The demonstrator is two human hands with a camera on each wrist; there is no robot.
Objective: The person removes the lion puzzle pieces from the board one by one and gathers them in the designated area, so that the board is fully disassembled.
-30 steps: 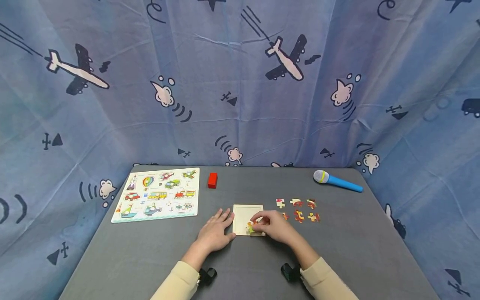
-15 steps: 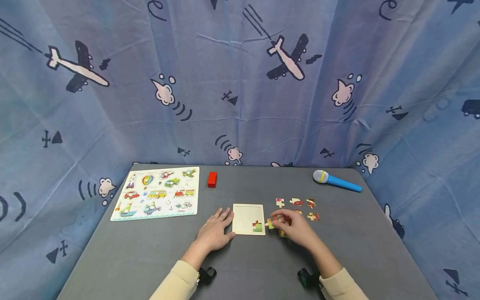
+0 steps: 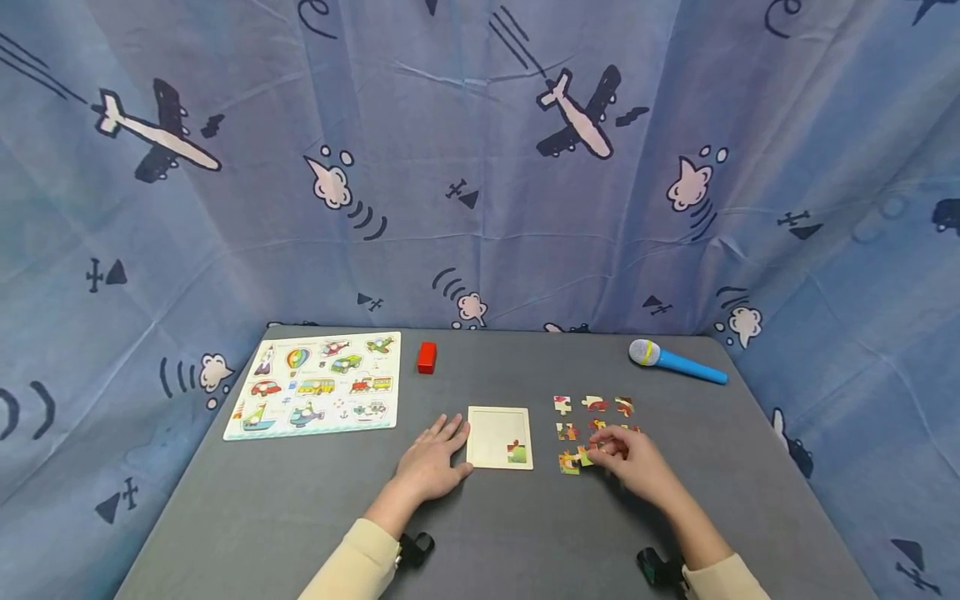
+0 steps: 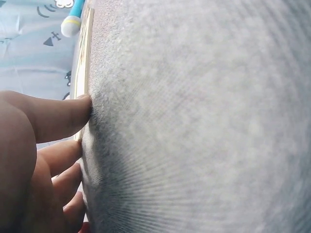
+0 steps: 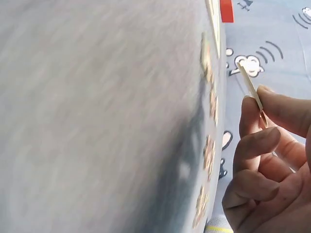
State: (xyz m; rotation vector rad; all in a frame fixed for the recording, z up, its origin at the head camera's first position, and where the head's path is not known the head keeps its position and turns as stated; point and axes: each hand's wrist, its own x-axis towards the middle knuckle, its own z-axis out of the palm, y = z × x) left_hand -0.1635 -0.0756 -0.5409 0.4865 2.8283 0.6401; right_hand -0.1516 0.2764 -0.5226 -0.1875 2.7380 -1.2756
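My left hand lies flat on the table with fingers spread. Its thumb and index fingertips are right at the left edge of a pale wooden puzzle tray, as the left wrist view also shows. One green and red jigsaw piece sits in the tray's lower right corner. To the right of the tray, my right hand pinches a yellow-green jigsaw piece between thumb and index finger. Edge-on in the right wrist view, the held piece is off the table. Another loose jigsaw piece lies just left of it.
Several jigsaw pieces lie in rows behind and under my right hand. A picture board with vehicles lies at the left. A red block stands at the back, and a blue toy microphone lies at the back right.
My right hand has moved right, from over the tray to the loose pieces, holding a jigsaw piece. The corner piece in the tray has come into view. My left hand stays put.
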